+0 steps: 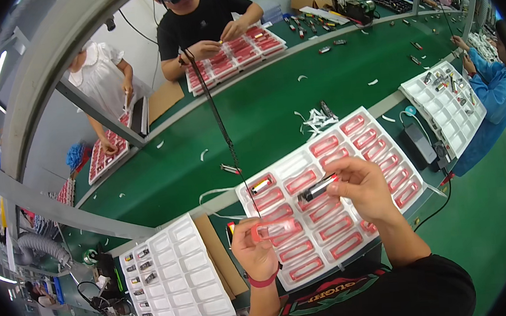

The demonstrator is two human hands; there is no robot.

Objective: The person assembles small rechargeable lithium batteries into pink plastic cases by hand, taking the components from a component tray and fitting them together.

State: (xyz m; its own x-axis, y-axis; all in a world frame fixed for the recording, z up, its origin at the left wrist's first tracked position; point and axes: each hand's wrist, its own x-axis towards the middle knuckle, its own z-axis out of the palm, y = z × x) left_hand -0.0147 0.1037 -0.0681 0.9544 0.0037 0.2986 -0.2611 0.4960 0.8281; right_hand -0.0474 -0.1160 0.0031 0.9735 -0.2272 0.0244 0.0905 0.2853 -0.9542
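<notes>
My left hand (255,251) holds a clear plastic casing with a red rim (283,230), pinched at its left end. In my right hand (361,190) is a small dark cylindrical device with a red end (320,187), gripped between thumb and fingers. Both hands are over a white compartment tray (282,167) with several red-rimmed casings lying in its cells. One casing at the tray's upper left has a small device (261,185) with a light middle lying in it.
To the left, another white tray (200,294) carries several small devices in its left columns. Beyond lies a green conveyor belt (262,121) with white scraps (320,119). A black power adapter (418,143) sits right of my tray. Co-workers handle trays across the belt and at right.
</notes>
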